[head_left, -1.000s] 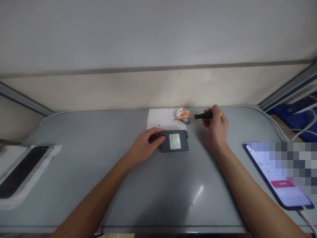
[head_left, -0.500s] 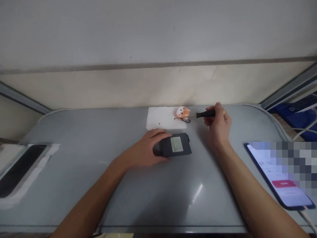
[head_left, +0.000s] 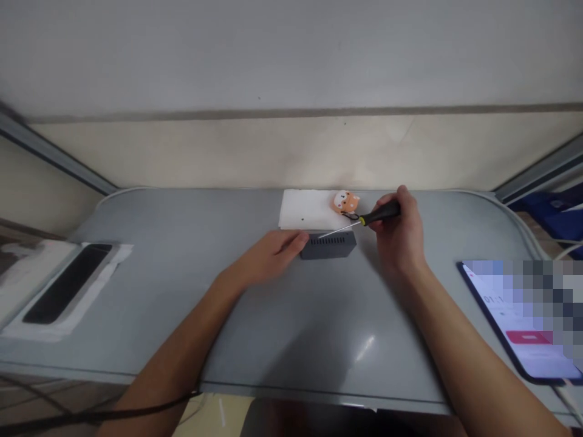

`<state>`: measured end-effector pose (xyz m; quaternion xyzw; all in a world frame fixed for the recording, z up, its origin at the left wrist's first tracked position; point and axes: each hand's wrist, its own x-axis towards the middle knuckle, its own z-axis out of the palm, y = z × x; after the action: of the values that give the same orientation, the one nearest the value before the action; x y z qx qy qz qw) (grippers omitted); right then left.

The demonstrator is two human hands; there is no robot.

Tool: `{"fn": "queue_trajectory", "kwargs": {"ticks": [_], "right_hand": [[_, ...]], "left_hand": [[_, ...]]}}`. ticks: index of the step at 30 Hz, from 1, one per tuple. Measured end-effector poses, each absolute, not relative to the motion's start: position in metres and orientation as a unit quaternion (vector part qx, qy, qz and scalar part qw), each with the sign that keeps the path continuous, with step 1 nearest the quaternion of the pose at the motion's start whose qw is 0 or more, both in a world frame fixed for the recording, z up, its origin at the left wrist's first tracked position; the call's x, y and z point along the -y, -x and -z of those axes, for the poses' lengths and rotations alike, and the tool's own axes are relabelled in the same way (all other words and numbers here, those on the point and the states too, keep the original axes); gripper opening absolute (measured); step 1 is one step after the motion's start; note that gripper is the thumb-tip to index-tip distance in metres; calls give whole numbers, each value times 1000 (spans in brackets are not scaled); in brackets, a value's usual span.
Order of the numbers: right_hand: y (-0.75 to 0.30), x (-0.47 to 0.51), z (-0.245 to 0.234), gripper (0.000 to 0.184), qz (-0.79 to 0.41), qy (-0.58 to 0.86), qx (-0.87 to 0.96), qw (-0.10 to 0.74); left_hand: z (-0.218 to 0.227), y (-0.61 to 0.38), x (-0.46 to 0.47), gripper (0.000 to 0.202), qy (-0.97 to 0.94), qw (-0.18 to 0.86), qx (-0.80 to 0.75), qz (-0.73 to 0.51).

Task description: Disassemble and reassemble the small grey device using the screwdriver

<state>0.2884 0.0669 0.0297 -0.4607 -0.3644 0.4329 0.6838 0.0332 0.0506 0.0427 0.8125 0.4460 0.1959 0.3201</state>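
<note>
Two hands at mid-bench. Your left hand (head_left: 274, 258) has its fingers closed about the left end of a dark box (head_left: 328, 250), slotted side up, at or just above the bench (head_left: 159, 243); holding only that end probably steadies it and leaves most slots exposed. Your right hand (head_left: 401, 227) has its fingers wrapped round the screwdriver (head_left: 381, 212) by the handle, shaft slanting down leftward, likely so the fist stays off the box. Tip is at the slots; contact cannot be told. Beyond the box, white paper (head_left: 298, 203) bears a dark speck (head_left: 302, 219), perhaps put there to show up against white.
</note>
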Motion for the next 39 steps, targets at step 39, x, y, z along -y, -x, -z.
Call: {"fn": "queue_trajectory", "kwargs": {"ticks": [39], "right_hand": [[-277,-68,-15,45,-506,463,276,673]], "left_hand": [[-30,-29,-50,14,-884,26,-298,-360]]}}
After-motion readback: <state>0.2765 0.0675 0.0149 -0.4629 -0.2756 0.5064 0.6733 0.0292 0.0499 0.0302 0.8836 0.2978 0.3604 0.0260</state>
